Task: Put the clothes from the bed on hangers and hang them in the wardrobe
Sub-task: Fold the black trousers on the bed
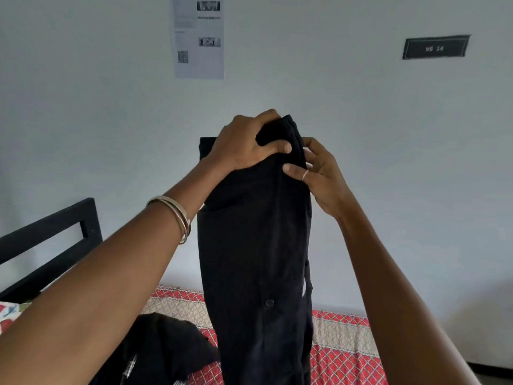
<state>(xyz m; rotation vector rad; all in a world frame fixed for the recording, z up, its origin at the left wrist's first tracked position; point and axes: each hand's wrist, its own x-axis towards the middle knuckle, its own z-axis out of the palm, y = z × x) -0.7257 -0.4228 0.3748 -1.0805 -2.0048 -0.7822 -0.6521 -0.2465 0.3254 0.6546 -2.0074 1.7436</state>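
I hold a black pair of trousers (pixel 258 245) up in front of me above the bed, hanging straight down. My left hand (pixel 247 143) grips the folded top of the trousers from the left. From the right, my right hand (pixel 316 173), with a ring on one finger, pinches the same top edge. A button shows low on the cloth. More dark clothes (pixel 158 348) lie in a heap on the bed below my left arm. No hanger and no wardrobe are in view.
The bed (pixel 341 345) has a red and beige patterned cover. A black bed frame (pixel 52 234) stands at the left. On the pale wall hang a printed sheet (pixel 198 37) and a dark label plate (pixel 435 47).
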